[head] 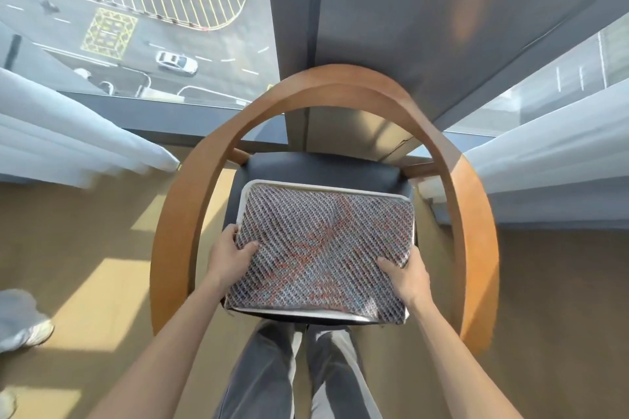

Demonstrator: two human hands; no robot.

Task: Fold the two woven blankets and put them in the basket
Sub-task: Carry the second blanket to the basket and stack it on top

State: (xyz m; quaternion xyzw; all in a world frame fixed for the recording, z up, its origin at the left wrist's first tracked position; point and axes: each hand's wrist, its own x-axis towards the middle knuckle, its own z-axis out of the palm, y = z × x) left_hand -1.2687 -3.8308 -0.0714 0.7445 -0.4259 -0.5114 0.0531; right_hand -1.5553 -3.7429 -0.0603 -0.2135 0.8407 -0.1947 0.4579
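Note:
A folded woven blanket (pixel 323 248), grey with red and blue threads, lies flat across the top of a white basket (pixel 242 204) on a chair seat. Only the basket's rim shows around the blanket. My left hand (pixel 228 255) grips the blanket's left edge, thumb on top. My right hand (pixel 405 274) grips the right edge near the front corner, thumb on top. Whether a second blanket lies underneath is hidden.
The basket stands on a dark-cushioned chair (pixel 316 167) with a curved wooden armrest hoop (pixel 340 82) around it. White curtains (pixel 68 133) hang left and right before a window. Someone's shoe (pixel 37 333) is on the tan floor at left.

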